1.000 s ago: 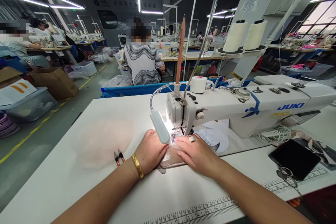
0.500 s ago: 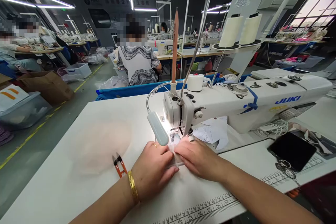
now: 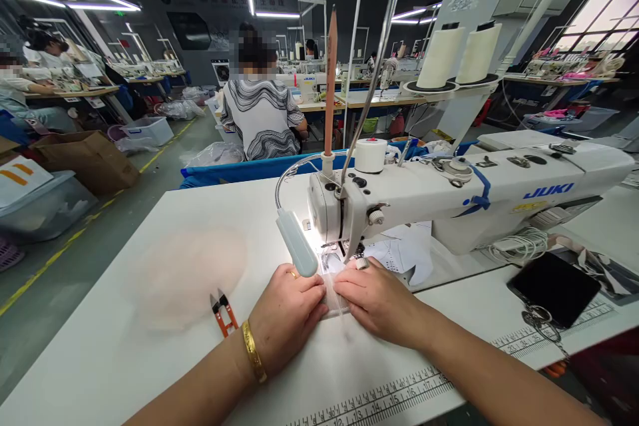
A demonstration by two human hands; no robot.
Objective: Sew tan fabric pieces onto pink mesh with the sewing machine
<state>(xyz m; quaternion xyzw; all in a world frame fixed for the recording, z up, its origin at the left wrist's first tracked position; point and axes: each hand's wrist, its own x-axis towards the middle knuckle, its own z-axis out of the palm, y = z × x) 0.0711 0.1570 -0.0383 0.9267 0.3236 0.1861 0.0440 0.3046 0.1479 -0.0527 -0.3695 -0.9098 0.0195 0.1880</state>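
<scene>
White tabletop (image 3: 100, 346), ruler marks (image 3: 379, 406) nearest me, carries sheer pale fabric (image 3: 335, 299), its visible strip running roughly six to twelve o'clock. My left hand (image 3: 287, 306) touches it from nine, my right hand (image 3: 382, 299) from three, equally near; fingers curled, pinching or pressing I cannot tell. Beyond, at twelve, stands the sewing machine head (image 3: 327, 213).

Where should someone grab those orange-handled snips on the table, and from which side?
Probably by the orange handles, from above and the person's left: the dark blades point away from the person, and the wrist of the left hand hides the handles' near end.
</scene>
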